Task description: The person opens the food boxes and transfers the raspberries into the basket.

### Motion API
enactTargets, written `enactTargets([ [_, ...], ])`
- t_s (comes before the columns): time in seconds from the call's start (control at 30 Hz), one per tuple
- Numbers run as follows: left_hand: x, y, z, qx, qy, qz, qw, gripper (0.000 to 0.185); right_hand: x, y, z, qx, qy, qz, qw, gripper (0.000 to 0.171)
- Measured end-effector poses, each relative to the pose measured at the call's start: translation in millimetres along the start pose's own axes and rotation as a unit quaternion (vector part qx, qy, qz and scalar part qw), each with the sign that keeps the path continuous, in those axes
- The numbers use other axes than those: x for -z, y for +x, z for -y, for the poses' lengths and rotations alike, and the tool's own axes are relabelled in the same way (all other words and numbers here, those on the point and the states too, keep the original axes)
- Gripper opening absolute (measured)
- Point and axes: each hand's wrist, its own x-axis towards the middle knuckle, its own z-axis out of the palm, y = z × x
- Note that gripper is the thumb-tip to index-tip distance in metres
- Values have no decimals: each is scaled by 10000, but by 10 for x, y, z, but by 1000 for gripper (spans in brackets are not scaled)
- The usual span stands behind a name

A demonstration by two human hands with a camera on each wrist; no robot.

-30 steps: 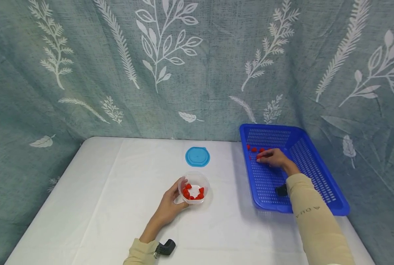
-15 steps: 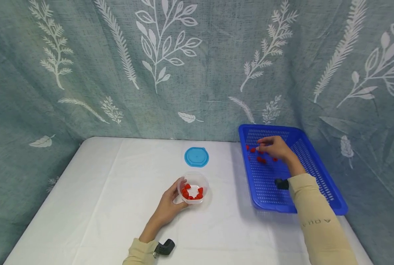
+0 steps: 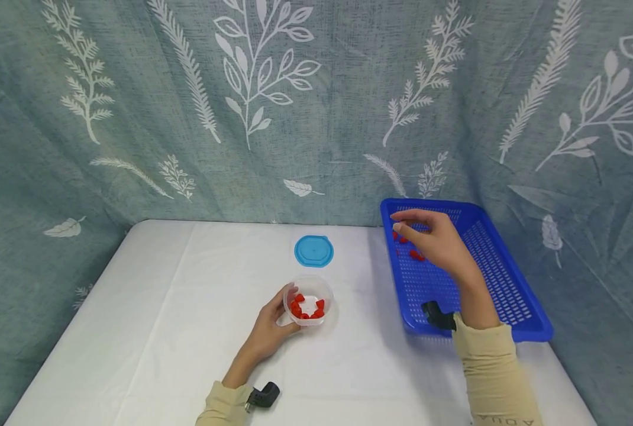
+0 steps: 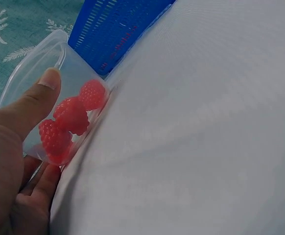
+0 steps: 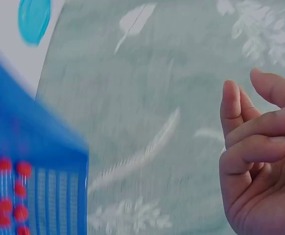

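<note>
My left hand (image 3: pixel 270 324) grips a clear plastic container (image 3: pixel 326 289) by its side, thumb near the rim and fingers curled below it. Inside lie several red raspberries (image 4: pixel 71 115), gathered mostly along the near and left walls. The container tilts slightly in the left wrist view. Over the left part of a blue plastic basket (image 3: pixel 478 278) hovers my right hand (image 3: pixel 441 242), its fingers loosely bent and thumb apart from the index finger. Nothing shows between those fingers in the right wrist view. More raspberries (image 3: pixel 416 255) lie scattered on the basket floor below, partly hidden by the hand.
A blue lid (image 3: pixel 313 251) lies flat on the white-covered table (image 3: pixel 189 331), behind the container. The basket stands at the table's right side with raised walls. A green leaf-patterned cloth (image 3: pixel 338 118) hangs behind the table and down its sides.
My right hand has lifted from the raspberries in the basket and come nearer and higher, its fingertips moving left toward the basket's left wall. My left hand and the container have stayed in place.
</note>
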Motion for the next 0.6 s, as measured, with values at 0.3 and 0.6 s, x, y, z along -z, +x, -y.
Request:
enactTargets([
  [0.3, 8, 8, 42, -19, -71, 27, 10000, 88, -868, -129, -172, 314, 1044, -44, 9940, 23],
  [0.6, 14, 14, 37, -86, -114, 87, 9999, 87, -1688, -168, -424, 541, 513, 832, 9937, 20],
])
